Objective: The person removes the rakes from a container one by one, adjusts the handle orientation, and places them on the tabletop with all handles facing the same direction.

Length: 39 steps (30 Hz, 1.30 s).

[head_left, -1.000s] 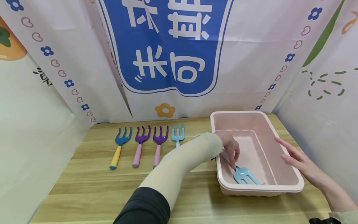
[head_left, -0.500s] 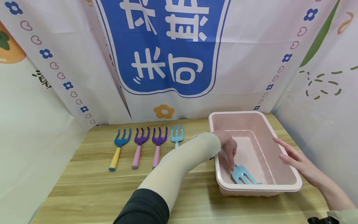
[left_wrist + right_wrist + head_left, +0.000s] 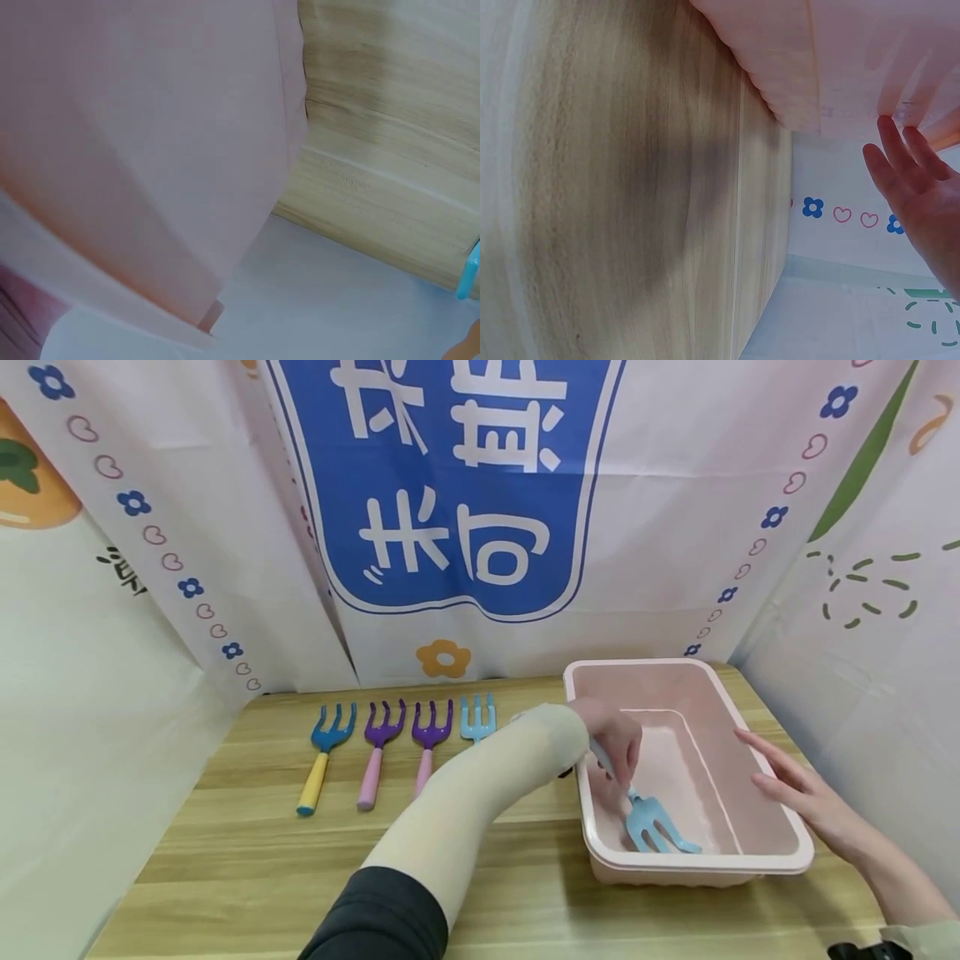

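Observation:
In the head view my left hand (image 3: pixel 618 747) reaches over the near-left rim of a pink plastic tub (image 3: pixel 750 863) and grips the handle of a light blue garden hand fork (image 3: pixel 651 822). The fork's tines point toward the tub's near side, close over its floor. My right hand (image 3: pixel 810 793) rests with extended fingers on the tub's right rim. From the right wrist, the fingertips of that right hand (image 3: pixel 922 195) touch the outer wall of the tub (image 3: pixel 870 52). The left wrist view is mostly filled by the tub's outer wall (image 3: pixel 195 112).
Left of the tub, several hand forks lie in a row on the wooden table (image 3: pixel 247 877): a blue one with a yellow handle (image 3: pixel 318 760), two purple ones with pink handles (image 3: pixel 372 756) (image 3: pixel 427 743), and a light blue one (image 3: pixel 477 720) partly behind my left arm. Printed cloth walls enclose the table.
My left hand has risen slightly, and the handle of the light blue fork it holds now tilts up more, with the tines still low in the tub. My right hand stays at the rim.

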Each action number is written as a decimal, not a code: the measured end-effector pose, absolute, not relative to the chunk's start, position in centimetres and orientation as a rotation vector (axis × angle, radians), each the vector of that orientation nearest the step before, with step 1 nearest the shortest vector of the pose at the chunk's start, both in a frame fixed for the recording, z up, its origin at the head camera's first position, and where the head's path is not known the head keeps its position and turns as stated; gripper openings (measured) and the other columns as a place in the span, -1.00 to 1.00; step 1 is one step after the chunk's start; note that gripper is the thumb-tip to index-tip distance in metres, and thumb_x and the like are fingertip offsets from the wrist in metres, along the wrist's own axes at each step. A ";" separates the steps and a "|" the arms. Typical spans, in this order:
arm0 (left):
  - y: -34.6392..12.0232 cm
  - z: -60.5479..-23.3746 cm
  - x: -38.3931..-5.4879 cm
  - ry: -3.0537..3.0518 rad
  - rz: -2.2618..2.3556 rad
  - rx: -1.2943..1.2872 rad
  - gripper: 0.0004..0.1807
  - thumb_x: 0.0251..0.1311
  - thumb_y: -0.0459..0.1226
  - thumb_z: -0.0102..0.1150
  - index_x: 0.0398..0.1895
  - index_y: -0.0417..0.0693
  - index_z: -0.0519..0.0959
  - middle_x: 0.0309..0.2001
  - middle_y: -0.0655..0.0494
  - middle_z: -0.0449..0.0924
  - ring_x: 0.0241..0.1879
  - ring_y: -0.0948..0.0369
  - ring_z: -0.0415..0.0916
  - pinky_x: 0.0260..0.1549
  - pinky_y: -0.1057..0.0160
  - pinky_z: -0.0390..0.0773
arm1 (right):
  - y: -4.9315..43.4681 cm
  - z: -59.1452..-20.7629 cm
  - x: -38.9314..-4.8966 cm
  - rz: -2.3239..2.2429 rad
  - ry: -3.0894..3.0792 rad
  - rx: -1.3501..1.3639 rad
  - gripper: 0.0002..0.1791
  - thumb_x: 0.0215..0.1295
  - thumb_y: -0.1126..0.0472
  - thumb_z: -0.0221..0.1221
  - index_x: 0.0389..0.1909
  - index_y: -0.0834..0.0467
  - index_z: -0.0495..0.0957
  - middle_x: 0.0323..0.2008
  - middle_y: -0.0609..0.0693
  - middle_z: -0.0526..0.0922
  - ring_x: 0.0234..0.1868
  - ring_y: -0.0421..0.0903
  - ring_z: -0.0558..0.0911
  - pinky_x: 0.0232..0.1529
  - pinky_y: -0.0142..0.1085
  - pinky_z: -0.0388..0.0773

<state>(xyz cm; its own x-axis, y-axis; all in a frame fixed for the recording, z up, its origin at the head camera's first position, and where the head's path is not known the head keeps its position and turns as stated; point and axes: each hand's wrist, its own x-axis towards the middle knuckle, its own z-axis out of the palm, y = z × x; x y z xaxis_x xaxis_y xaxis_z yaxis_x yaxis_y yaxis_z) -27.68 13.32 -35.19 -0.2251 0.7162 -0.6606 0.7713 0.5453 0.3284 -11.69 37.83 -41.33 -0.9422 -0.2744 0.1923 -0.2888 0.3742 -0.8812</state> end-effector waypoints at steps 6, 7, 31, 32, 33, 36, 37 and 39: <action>12.6 -33.8 -27.7 2.029 -0.037 1.238 -0.88 0.16 -0.13 0.37 -0.38 0.06 0.77 -0.39 0.14 0.70 -0.51 0.36 0.45 -0.49 0.45 0.39 | 37.8 -41.4 -11.7 1.701 -2.586 0.541 -0.34 0.49 0.41 -0.17 0.53 -0.02 0.00 0.41 -0.35 0.09 0.20 -0.50 0.23 -0.06 -0.57 0.34; 12.5 -33.5 -27.8 2.034 -0.025 1.250 -0.89 0.15 -0.12 0.37 -0.39 0.09 0.77 -0.40 0.17 0.69 -0.50 0.37 0.45 -0.48 0.45 0.40 | 37.8 -41.4 -11.7 1.705 -2.588 0.540 -0.34 0.49 0.41 -0.18 0.53 -0.03 0.00 0.40 -0.35 0.10 0.19 -0.49 0.24 -0.07 -0.56 0.36; 4.5 -27.5 -26.6 2.106 0.701 1.331 -0.83 0.26 -0.19 0.28 -0.17 -0.06 0.68 -0.37 0.11 0.57 -0.39 0.23 0.43 -0.48 0.26 0.52 | 38.5 -42.1 -11.7 1.740 -2.620 0.489 -0.34 0.51 0.39 -0.19 0.54 -0.08 -0.04 0.28 -0.44 0.14 0.08 -0.52 0.35 -0.14 -0.51 0.46; 3.8 -27.7 -26.5 2.110 0.740 1.325 -0.82 0.27 -0.19 0.27 -0.14 -0.06 0.67 -0.35 0.07 0.58 -0.37 0.20 0.45 -0.46 0.24 0.55 | 38.5 -42.1 -11.7 1.726 -2.626 0.486 -0.34 0.51 0.39 -0.18 0.54 -0.07 -0.04 0.28 -0.45 0.12 0.08 -0.53 0.33 -0.14 -0.51 0.45; 3.1 -27.9 -26.4 2.115 0.783 1.322 -0.80 0.28 -0.20 0.26 -0.11 -0.07 0.67 -0.33 0.03 0.59 -0.35 0.18 0.46 -0.44 0.22 0.57 | 38.4 -42.1 -11.7 1.708 -2.641 0.486 -0.34 0.51 0.37 -0.18 0.54 -0.07 -0.04 0.28 -0.44 0.11 0.08 -0.53 0.32 -0.14 -0.50 0.46; 1.2 -28.3 -25.8 2.132 0.925 1.266 -0.75 0.30 -0.22 0.23 -0.03 -0.12 0.65 -0.26 -0.05 0.60 -0.31 0.14 0.47 -0.39 0.15 0.62 | 38.3 -41.9 -11.7 1.710 -2.657 0.483 -0.35 0.53 0.35 -0.20 0.55 -0.04 -0.07 0.26 -0.41 0.14 0.07 -0.50 0.36 -0.18 -0.40 0.53; 0.6 -28.6 -25.6 2.139 0.973 1.243 -0.73 0.31 -0.23 0.22 0.00 -0.14 0.64 -0.25 -0.05 0.61 -0.30 0.14 0.47 -0.38 0.14 0.63 | 38.2 -41.8 -11.6 1.708 -2.658 0.487 -0.36 0.53 0.35 -0.20 0.55 -0.03 -0.08 0.25 -0.41 0.15 0.07 -0.50 0.36 -0.18 -0.39 0.54; -0.5 -28.9 -25.1 2.148 1.073 1.177 -0.70 0.32 -0.25 0.20 0.06 -0.16 0.62 -0.23 -0.04 0.60 -0.28 0.13 0.47 -0.37 0.14 0.63 | 38.1 -41.7 -11.6 1.720 -2.654 0.498 -0.36 0.53 0.36 -0.21 0.55 -0.02 -0.09 0.25 -0.41 0.16 0.07 -0.48 0.38 -0.19 -0.36 0.56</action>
